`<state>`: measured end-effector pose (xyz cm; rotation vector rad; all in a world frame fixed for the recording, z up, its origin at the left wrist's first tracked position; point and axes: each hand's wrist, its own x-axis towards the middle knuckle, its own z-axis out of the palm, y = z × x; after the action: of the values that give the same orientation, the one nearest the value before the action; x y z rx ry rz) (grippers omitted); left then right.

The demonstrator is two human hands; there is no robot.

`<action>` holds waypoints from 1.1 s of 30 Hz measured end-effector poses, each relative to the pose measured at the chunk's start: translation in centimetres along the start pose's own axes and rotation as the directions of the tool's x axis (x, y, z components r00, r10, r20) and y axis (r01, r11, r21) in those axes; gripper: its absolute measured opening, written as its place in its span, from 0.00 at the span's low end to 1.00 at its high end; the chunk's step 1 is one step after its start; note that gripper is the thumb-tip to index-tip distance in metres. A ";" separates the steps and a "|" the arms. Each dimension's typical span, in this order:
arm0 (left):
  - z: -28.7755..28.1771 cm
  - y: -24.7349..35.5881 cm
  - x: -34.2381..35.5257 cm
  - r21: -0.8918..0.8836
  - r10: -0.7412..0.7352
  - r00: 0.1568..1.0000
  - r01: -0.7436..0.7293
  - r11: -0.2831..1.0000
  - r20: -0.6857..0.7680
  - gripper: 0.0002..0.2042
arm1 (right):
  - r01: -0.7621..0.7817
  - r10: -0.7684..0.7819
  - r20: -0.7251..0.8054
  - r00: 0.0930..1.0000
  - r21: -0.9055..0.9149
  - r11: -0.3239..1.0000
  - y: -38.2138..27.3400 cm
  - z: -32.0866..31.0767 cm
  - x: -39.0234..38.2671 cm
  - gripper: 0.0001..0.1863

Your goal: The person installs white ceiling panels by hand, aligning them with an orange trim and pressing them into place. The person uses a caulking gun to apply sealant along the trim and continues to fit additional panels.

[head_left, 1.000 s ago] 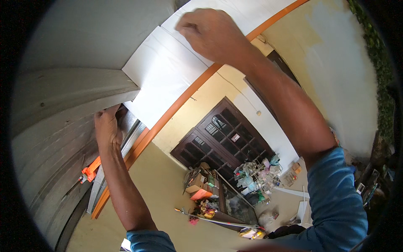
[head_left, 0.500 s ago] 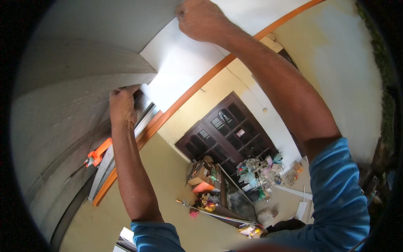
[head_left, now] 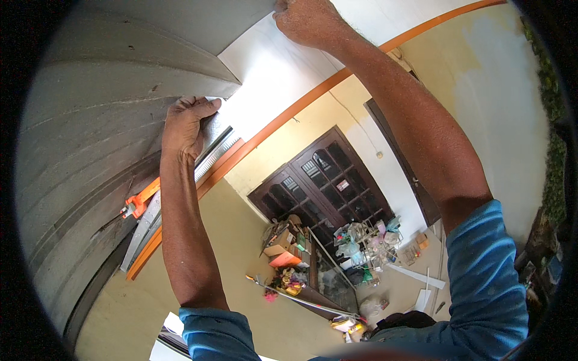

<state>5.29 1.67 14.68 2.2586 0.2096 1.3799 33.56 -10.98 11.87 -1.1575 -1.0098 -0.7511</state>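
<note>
Overhead, a grey panel surface (head_left: 108,90) meets white ceiling boards (head_left: 253,90), which an orange-brown trim (head_left: 289,112) borders. My left hand (head_left: 188,123) is raised at the gap where the grey panel ends, fingers bent and thumb reaching right; what they grip is unclear. My right hand (head_left: 307,23) is closed at the seam between grey and white near the top, its fingertips hidden. An orange tool (head_left: 137,203) and metal strips (head_left: 144,231) lie up along the trim, beside my left forearm.
Below are a dark panelled double door (head_left: 319,180), a glass-fronted cabinet piled with boxes (head_left: 328,289), a wire rack of bags (head_left: 367,246) and white strips (head_left: 409,275) on the floor. Another doorway (head_left: 391,138) stands right of the double door; greenery (head_left: 542,90) edges the far right.
My left hand has moved up and right along the gap, its thumb now extended. My right hand has also shifted up and right in the picture, as the view has shifted slightly.
</note>
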 end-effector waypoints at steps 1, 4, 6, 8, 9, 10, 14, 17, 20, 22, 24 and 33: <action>-0.1 0.0 0.1 -0.028 -0.009 1.000 0.009 1.000 0.000 0.07 | -0.022 0.022 -0.012 1.000 0.009 1.000 -0.1 0.3 -0.1 0.14; -0.3 -0.1 0.1 -0.032 -0.035 0.999 0.036 0.999 0.021 0.08 | 0.369 -0.417 -0.097 0.904 -0.317 0.874 -0.7 2.0 -0.9 0.14; -0.4 -0.2 0.2 -0.008 -0.025 1.000 0.025 1.000 0.008 0.08 | 0.466 -0.574 -0.220 0.788 -0.397 0.791 -0.6 3.3 -1.9 0.15; -0.5 -0.4 0.5 -0.017 -0.025 1.000 0.025 1.000 0.006 0.09 | 0.493 -0.628 -0.204 0.751 -0.458 0.740 0.2 3.9 -2.3 0.16; -0.7 -0.5 0.6 -0.034 -0.031 0.999 0.031 0.999 0.009 0.10 | 0.425 -0.577 -0.238 0.781 -0.473 0.771 0.8 3.9 -2.2 0.17; -0.8 -0.7 0.8 -0.039 -0.043 0.999 0.043 0.998 0.006 0.10 | 0.348 -0.511 -0.247 0.823 -0.490 0.799 1.6 3.7 -2.0 0.17; -1.5 -1.2 1.3 -0.058 -0.038 0.999 0.040 0.998 0.030 0.12 | 0.200 -0.245 -0.341 0.908 -0.161 0.967 4.3 2.5 0.3 0.19; -1.5 -1.4 1.3 -0.065 -0.026 0.999 0.027 0.997 0.019 0.12 | 0.250 -0.341 -0.360 0.868 -0.276 0.928 5.4 1.4 1.0 0.18; -1.0 -1.2 0.8 -0.087 -0.011 1.000 0.008 0.996 -0.026 0.13 | 0.293 -0.549 -0.276 0.789 -0.616 0.731 6.2 -0.1 0.8 0.17; -0.7 -0.7 0.5 -0.087 -0.044 0.999 0.041 0.995 -0.030 0.14 | 0.324 -0.631 -0.270 0.727 -0.676 0.662 6.8 -1.3 0.8 0.14; -0.3 -0.3 0.0 -0.070 -0.039 0.999 0.038 0.997 -0.014 0.13 | 0.392 -0.677 -0.358 0.643 -0.606 0.692 7.3 -2.5 1.7 0.17; 0.1 -0.1 -0.3 -0.105 -0.004 1.000 0.003 0.994 -0.015 0.08 | 0.185 -0.194 0.012 0.981 -0.370 0.910 6.6 -2.5 5.9 0.27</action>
<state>5.24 1.63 14.35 2.1612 0.1425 1.3746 42.26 -11.59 14.61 -1.3802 -0.9943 -1.1457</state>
